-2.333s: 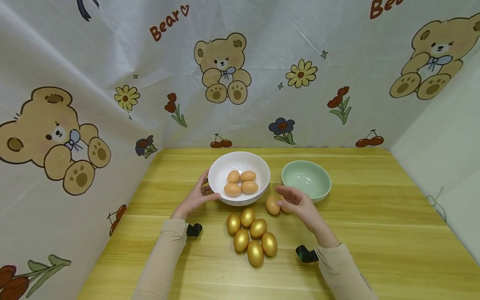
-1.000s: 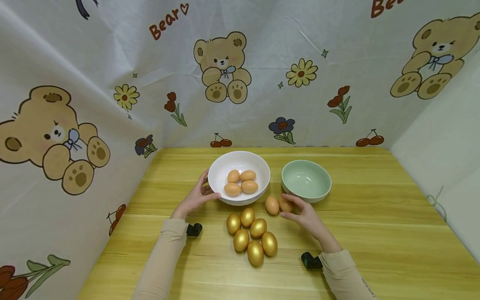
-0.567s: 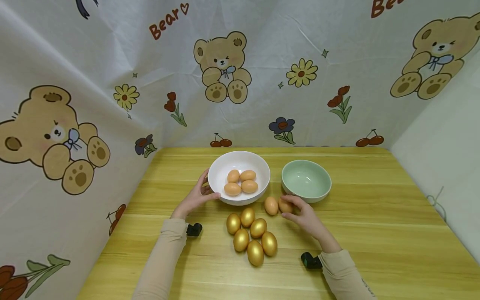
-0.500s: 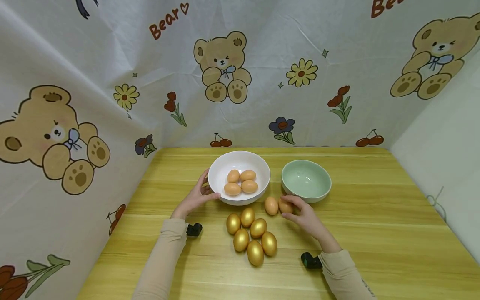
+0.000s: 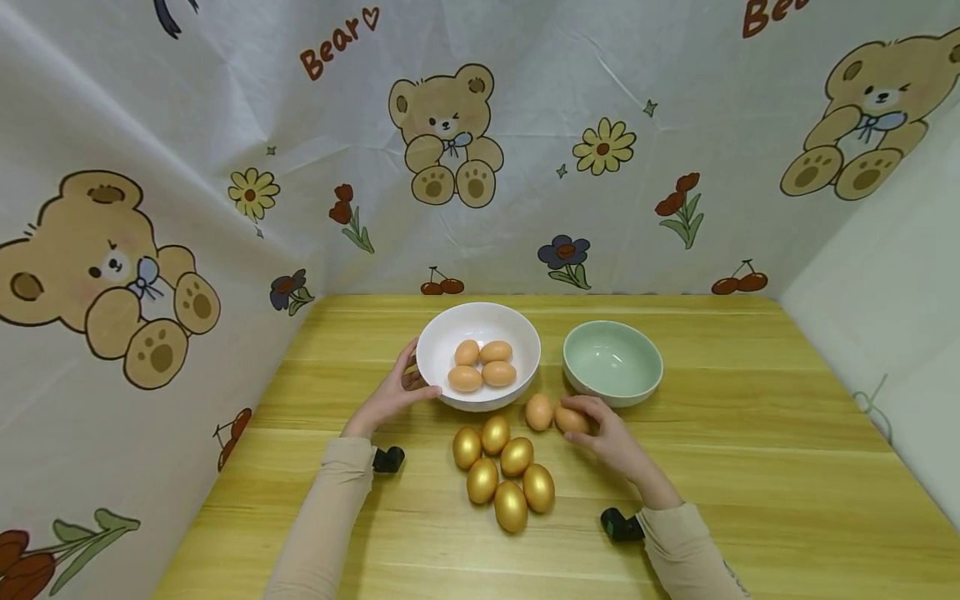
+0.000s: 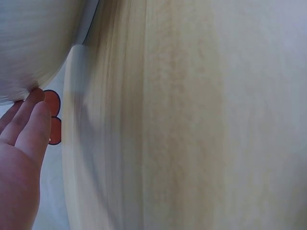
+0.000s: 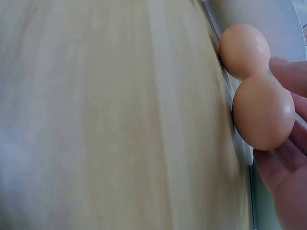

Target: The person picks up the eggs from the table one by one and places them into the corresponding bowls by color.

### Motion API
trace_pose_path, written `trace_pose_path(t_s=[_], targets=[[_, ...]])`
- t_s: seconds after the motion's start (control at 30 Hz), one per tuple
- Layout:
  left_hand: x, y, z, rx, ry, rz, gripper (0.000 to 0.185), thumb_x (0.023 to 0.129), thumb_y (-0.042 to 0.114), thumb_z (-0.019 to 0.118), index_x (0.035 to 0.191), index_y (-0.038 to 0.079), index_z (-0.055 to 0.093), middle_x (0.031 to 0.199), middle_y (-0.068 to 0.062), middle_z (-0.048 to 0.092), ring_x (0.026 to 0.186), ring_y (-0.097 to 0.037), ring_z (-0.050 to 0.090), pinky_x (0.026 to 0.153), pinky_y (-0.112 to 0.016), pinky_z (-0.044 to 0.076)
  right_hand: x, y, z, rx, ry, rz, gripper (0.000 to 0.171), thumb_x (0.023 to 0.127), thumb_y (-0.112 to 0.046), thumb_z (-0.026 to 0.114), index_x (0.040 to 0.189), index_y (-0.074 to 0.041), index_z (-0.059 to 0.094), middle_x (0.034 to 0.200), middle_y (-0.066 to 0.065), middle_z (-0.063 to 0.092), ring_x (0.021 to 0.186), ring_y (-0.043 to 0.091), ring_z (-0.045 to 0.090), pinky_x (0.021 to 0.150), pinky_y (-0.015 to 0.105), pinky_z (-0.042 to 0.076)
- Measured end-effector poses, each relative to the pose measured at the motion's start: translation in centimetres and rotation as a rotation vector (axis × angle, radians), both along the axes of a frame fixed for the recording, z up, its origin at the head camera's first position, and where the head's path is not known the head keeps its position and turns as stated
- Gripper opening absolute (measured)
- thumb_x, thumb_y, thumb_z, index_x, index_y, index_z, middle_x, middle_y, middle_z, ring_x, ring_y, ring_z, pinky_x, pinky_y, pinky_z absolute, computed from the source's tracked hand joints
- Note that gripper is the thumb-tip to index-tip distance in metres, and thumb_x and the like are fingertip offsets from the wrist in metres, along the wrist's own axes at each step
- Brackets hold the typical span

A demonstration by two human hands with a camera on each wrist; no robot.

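While my left hand (image 5: 395,393) steadies the white bowl (image 5: 442,333) with straight fingers, my right hand (image 5: 609,433) curls around a brown egg (image 5: 568,419) on the counter (image 5: 750,467), its long axis running left-right, its end pointing toward the second brown egg (image 5: 538,412) just beside it.

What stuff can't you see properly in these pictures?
- Head view: part of the brown egg the right hand holds, covered by its fingers.
- Left wrist view: most of the white bowl, cut off by the frame's edge; the left hand touches it.
- Right wrist view: the table is blurred; whether the two eggs touch.
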State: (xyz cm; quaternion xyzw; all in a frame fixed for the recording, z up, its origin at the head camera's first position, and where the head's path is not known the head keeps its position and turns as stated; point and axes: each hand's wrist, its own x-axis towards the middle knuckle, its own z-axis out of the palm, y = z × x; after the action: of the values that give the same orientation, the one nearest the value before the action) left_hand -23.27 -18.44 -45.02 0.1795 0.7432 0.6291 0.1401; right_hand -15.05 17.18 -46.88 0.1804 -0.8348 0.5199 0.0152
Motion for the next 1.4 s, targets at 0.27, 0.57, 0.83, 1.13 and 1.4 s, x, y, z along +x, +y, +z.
trace_pose_path(t_s=[0.27, 0.57, 0.83, 1.13, 1.4], targets=[[0.1, 0.0, 0.1, -0.001, 0.002, -0.002, 0.096, 0.084, 0.009, 0.069, 0.149, 0.01, -0.001, 0.146, -0.026, 0.014, 0.131, -0.044, 0.023, 0.105, -0.05, 0.024, -0.5, 0.7, -2.0, -0.027, -0.072, 0.017, 0.05, 0.08, 0.0, 0.071, 0.125, 0.007, 0.051, 0.127, 0.021, 0.049, 0.118, 0.034, 0.044, 0.099, 0.039, 0.036], [-0.8, -0.3, -1.2, -0.006, -0.006, 0.012, 0.097, 0.083, 0.009, 0.07, 0.15, 0.016, 0.0, 0.148, -0.023, 0.014, 0.131, -0.043, 0.023, 0.105, -0.046, 0.026, -0.6, 0.8, -2.3, -0.03, -0.138, 0.031, 0.052, 0.08, 0.0, 0.07, 0.127, 0.008, 0.049, 0.126, 0.024, 0.05, 0.112, 0.033, 0.049, 0.092, 0.035, 0.042], [-1.3, -0.5, -2.6, -0.031, 0.005, 0.044, 0.096, 0.083, 0.016, 0.072, 0.149, 0.028, 0.004, 0.147, -0.015, 0.02, 0.132, -0.037, 0.026, 0.104, -0.042, 0.029, -0.6, 0.8, -2.1, -0.028, -0.147, 0.037, 0.052, 0.082, 0.0, 0.068, 0.128, 0.009, 0.047, 0.128, 0.025, 0.048, 0.111, 0.033, 0.05, 0.089, 0.03, 0.044], [-1.2, -0.5, -2.5, -0.032, 0.007, 0.053, 0.097, 0.082, 0.017, 0.073, 0.15, 0.025, 0.004, 0.146, -0.015, 0.022, 0.13, -0.036, 0.029, 0.103, -0.042, 0.032, -0.6, 0.8, -2.2, -0.024, -0.146, 0.05, 0.05, 0.084, 0.0, 0.066, 0.129, 0.009, 0.045, 0.129, 0.025, 0.046, 0.115, 0.034, 0.047, 0.093, 0.036, 0.042], [-1.0, -0.4, -1.5, -0.008, -0.027, 0.015, 0.096, 0.084, 0.01, 0.07, 0.15, 0.019, 0.0, 0.148, -0.02, 0.016, 0.132, -0.039, 0.024, 0.104, -0.047, 0.028, -0.4, 0.7, -1.8, -0.016, -0.117, 0.04, 0.049, 0.084, 0.001, 0.066, 0.128, 0.009, 0.046, 0.129, 0.024, 0.048, 0.116, 0.033, 0.046, 0.095, 0.043, 0.04]])
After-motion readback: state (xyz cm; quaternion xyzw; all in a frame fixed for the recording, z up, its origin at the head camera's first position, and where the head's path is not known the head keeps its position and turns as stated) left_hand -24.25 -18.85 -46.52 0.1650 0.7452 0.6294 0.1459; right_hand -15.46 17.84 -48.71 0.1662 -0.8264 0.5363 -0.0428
